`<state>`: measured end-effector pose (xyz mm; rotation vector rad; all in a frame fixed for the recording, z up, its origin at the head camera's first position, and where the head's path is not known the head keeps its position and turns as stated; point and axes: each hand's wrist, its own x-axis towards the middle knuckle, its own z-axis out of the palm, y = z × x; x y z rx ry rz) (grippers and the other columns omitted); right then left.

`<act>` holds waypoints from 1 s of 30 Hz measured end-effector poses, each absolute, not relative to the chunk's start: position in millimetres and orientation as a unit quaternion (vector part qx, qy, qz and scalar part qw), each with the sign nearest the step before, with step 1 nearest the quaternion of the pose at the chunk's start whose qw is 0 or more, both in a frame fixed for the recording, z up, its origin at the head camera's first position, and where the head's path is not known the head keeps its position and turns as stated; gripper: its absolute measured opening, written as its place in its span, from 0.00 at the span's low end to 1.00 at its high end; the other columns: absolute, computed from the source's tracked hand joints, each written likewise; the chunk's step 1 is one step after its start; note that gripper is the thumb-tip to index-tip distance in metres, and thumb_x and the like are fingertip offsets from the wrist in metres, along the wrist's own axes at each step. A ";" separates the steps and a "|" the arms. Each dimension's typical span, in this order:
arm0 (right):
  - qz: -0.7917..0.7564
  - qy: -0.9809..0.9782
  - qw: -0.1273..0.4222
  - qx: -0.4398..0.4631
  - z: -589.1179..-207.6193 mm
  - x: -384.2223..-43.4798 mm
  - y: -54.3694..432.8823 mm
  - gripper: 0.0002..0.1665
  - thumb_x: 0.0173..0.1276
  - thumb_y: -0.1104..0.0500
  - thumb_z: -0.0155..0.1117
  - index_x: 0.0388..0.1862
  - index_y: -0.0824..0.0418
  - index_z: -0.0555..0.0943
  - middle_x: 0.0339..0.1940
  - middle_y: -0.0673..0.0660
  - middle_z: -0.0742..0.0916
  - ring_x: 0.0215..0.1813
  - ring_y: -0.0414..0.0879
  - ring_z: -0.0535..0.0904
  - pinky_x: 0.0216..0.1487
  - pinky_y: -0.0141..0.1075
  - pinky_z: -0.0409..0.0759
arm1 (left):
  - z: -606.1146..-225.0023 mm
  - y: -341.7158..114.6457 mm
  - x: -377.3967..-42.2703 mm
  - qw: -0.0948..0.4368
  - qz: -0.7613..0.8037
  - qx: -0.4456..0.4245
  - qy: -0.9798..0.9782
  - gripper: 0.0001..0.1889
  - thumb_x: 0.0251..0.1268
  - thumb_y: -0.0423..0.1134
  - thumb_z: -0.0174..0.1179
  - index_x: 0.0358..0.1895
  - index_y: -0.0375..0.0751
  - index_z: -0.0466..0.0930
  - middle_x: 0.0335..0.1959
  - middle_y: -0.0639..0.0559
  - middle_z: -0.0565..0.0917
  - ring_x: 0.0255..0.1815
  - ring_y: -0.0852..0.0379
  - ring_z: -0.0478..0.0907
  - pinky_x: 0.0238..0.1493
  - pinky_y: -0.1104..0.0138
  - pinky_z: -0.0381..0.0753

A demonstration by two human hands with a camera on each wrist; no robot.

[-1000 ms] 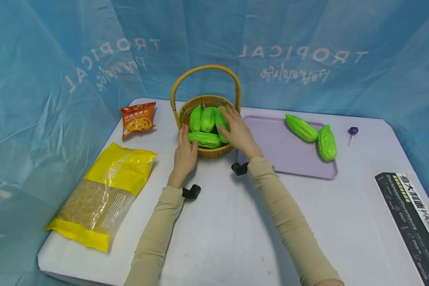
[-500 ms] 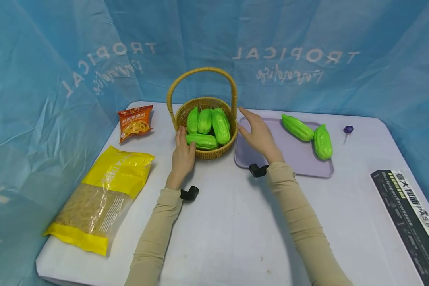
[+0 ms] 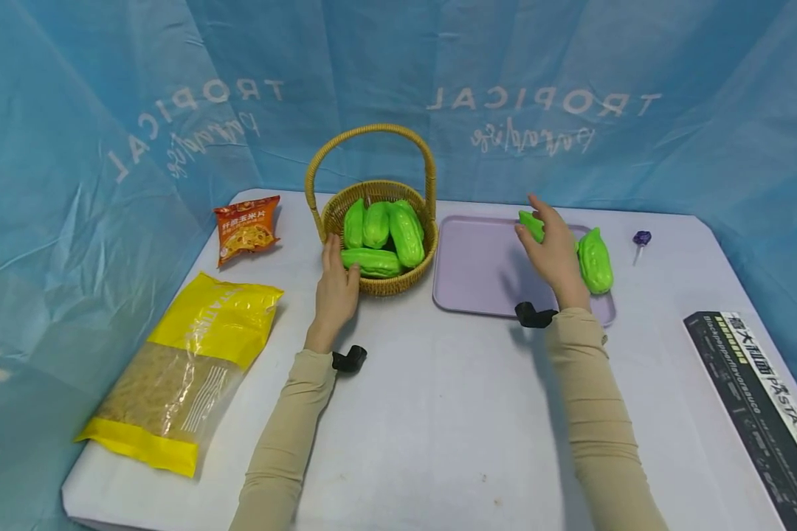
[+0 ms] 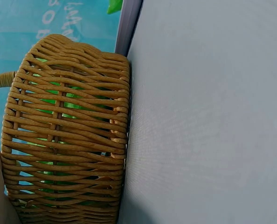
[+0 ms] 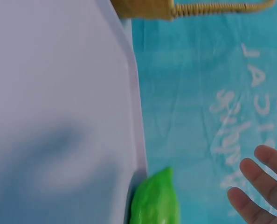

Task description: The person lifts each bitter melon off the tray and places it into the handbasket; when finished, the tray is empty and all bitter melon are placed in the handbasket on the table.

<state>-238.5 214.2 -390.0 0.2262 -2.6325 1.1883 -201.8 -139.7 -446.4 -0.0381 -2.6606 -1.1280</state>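
A wicker basket [image 3: 387, 287] with a tall handle holds several bright green ridged bitter melons [image 3: 406, 234]. My left hand [image 3: 335, 295] rests at the basket's left front rim, fingers straight; its wrist view shows the woven side [image 4: 66, 130] close up. My right hand [image 3: 554, 251] hovers over the purple tray [image 3: 474, 269], fingers spread and holding nothing. Beneath it, one bitter melon [image 3: 530, 224] is mostly hidden in the head view, and its tip [image 5: 155, 200] shows in the right wrist view. Another bitter melon [image 3: 595, 262] lies at the tray's right end.
On the white table's left lie a small red snack bag [image 3: 246, 228] and a large yellow bag of pasta [image 3: 192, 361]. To the right are a purple lollipop [image 3: 641, 239] and a long black pasta box [image 3: 757, 413]. Blue curtain hangs behind the table.
My right hand has left the bitter melons in the basket and moved right, over the tray's melons. The left hand has stayed at the basket rim. The head view has shifted slightly.
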 end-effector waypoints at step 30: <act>0.271 -0.958 0.082 -0.046 -425.4 -269.5 239.8 0.36 0.69 0.56 0.59 0.74 0.62 0.63 0.71 0.71 0.69 0.69 0.71 0.62 0.69 0.65 0.54 | -445.8 -140.5 -200.5 0.129 -0.391 -0.019 -0.911 0.32 0.76 0.39 0.42 0.77 0.31 0.44 0.79 0.40 0.45 0.20 0.52 0.65 0.23 0.64 0.67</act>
